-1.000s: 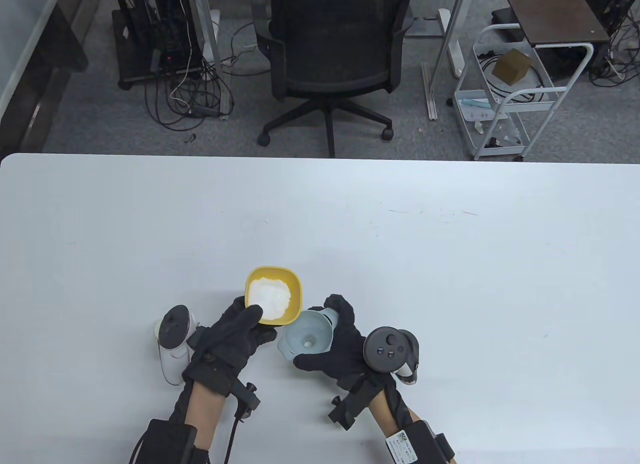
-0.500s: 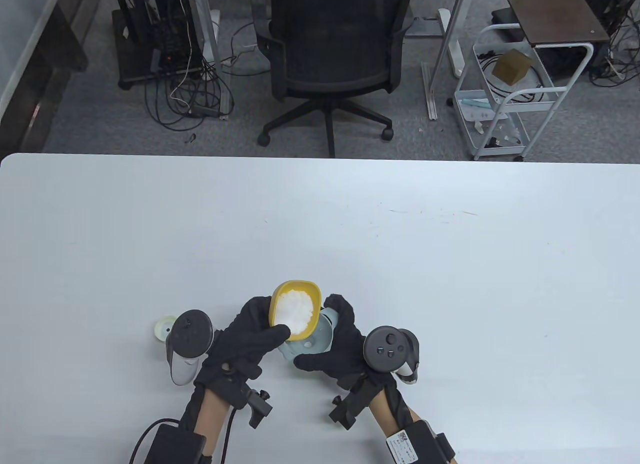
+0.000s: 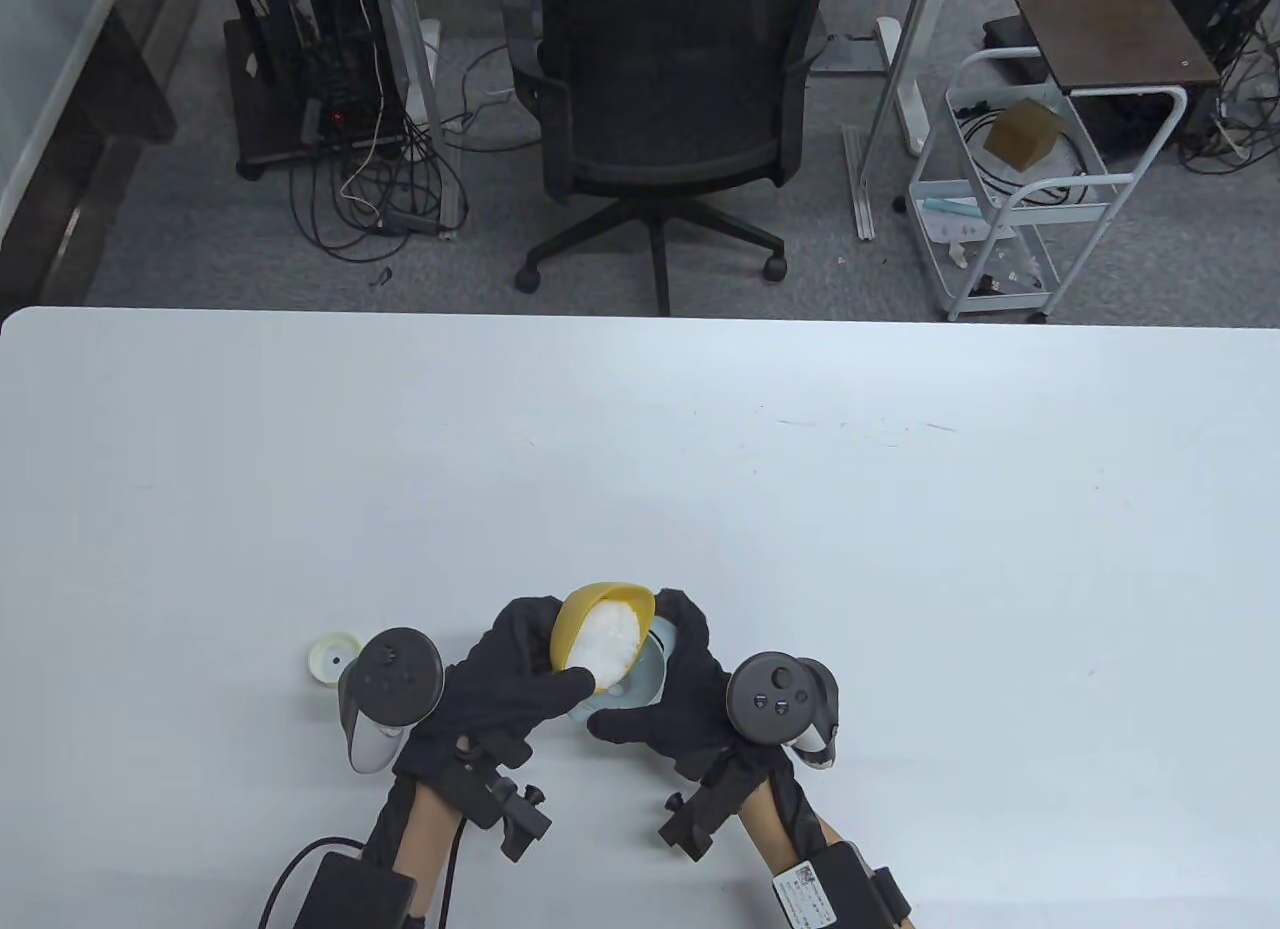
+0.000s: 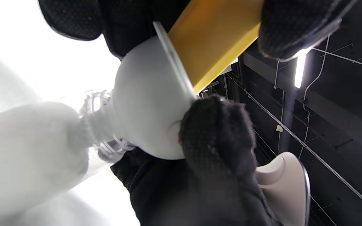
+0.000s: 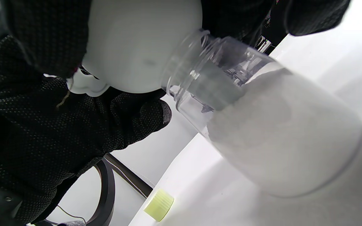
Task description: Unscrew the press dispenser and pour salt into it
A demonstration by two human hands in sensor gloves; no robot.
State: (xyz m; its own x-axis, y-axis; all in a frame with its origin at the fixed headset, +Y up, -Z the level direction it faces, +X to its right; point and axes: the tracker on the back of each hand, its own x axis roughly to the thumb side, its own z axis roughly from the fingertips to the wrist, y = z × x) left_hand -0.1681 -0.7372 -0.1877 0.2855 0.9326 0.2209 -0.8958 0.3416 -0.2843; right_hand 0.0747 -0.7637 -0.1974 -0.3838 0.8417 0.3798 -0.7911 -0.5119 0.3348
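Observation:
My left hand [image 3: 520, 674] grips a yellow bowl [image 3: 585, 629] of white salt [image 3: 612, 637] and tilts it over a pale blue funnel [image 3: 650, 674]. My right hand [image 3: 670, 689] holds the funnel by its rim. The funnel [image 4: 149, 103] sits in the threaded neck of a clear dispenser bottle [image 5: 262, 131] that stands on the table and holds a deep layer of salt. The yellow bowl [image 4: 212, 40] rests against the funnel's rim in the left wrist view. The pale yellow-green cap [image 3: 333, 659] lies on the table to the left; it also shows in the right wrist view [image 5: 159, 204].
The white table [image 3: 900, 529] stretches wide beyond the hands. A black office chair [image 3: 665, 119] and a white cart [image 3: 1010, 189] stand past its far edge.
My left hand lifted the yellow bowl from beside the funnel, moved it right over the funnel and tipped it steeply. My right hand stayed on the funnel.

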